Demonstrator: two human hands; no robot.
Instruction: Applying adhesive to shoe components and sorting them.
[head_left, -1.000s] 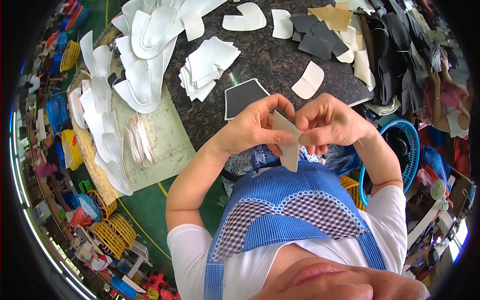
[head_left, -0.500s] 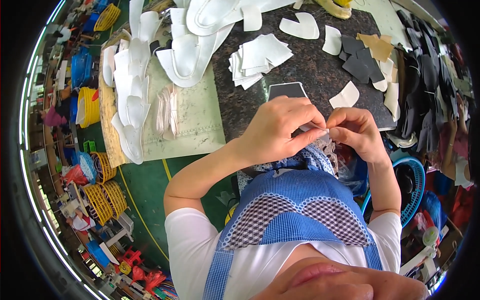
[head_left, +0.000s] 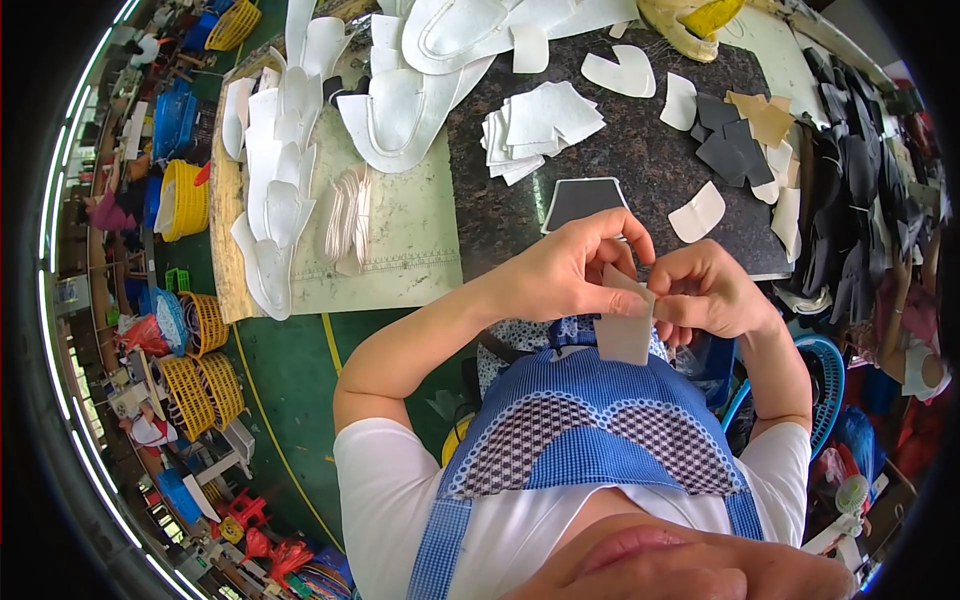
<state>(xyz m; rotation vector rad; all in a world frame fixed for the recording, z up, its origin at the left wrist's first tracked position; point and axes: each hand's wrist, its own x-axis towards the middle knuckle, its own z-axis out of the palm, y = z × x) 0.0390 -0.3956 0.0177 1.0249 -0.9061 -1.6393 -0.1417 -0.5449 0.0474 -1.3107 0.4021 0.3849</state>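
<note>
In front of my apron I hold a thin pale beige cut piece (head_left: pixel 627 338) upright, its lower part hanging free below my fingers. My left hand (head_left: pixel 575 272) pinches it between thumb and fingers. At its right edge, my right hand (head_left: pixel 712 290) has thumb and fingers closed on it. Just beyond my left hand a black piece with a white border (head_left: pixel 583 199) lies on the dark stone slab (head_left: pixel 640 150). A single off-white piece (head_left: pixel 697 212) lies past my right hand. Farther off is a loose pile of white cut pieces (head_left: pixel 550 122).
White shoe-shaped parts (head_left: pixel 400 140) overlap at the table's left, beside a bundle of pale strips (head_left: pixel 348 220). Black and tan pieces (head_left: pixel 735 150) lie at right, near hanging black parts (head_left: pixel 855 190). A yellow roll (head_left: pixel 690 25) is at the back; a blue basket (head_left: pixel 828 385) stands at my right.
The beige piece has turned so its face shows below my fingers. Both hands have shifted slightly nearer to me, uncovering more of the black piece. The view has shifted a little.
</note>
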